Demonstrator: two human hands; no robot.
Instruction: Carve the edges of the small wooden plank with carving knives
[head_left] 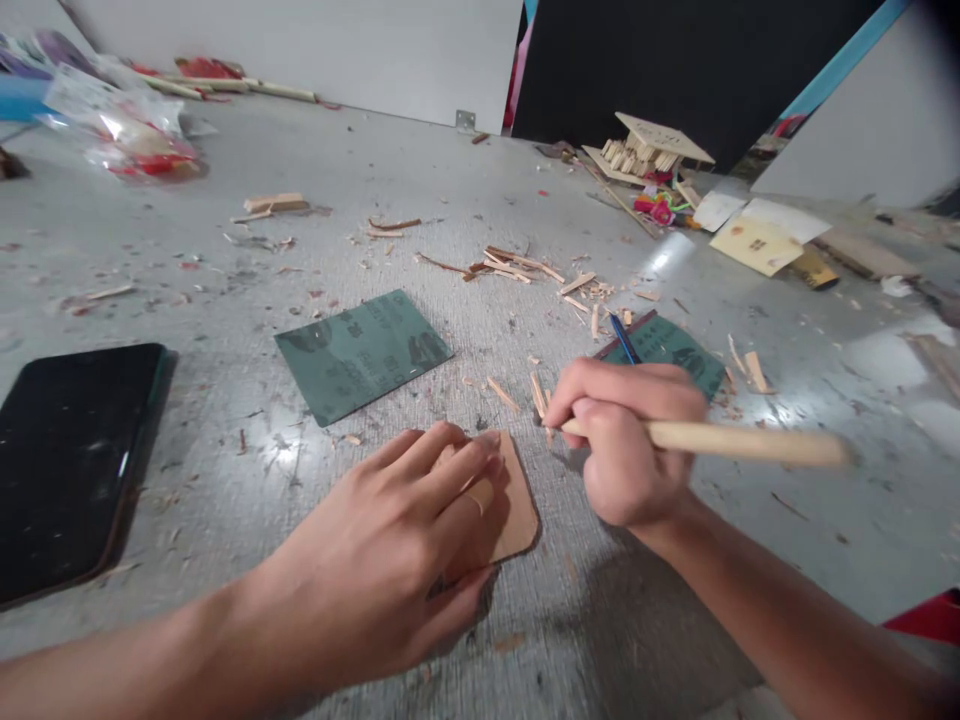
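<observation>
A small light-brown wooden board (pixel 519 510) with rounded corners lies on the table. My left hand (pixel 409 525) is over it, fingers bent and pressing it down, and covers its left side. A paler, curved bit of wood (pixel 480 493) shows by those fingers; its full shape is hidden. My right hand (pixel 634 440) is closed round a wooden-handled tool (pixel 750 442), whose handle points right. The tool's short dark tip is left of my fingers, apart from the board, too small to identify. Wood slivers (pixel 538 395) lie near that tip.
Two green sandpaper sheets (pixel 364 350) lie beyond my hands, a blue pen (pixel 622 338) on the right one. A black phone (pixel 71 465) lies left. Wood shavings (pixel 517 265) are scattered ahead. Farther back are a plastic bag (pixel 135 125) and a small wooden model (pixel 649 150).
</observation>
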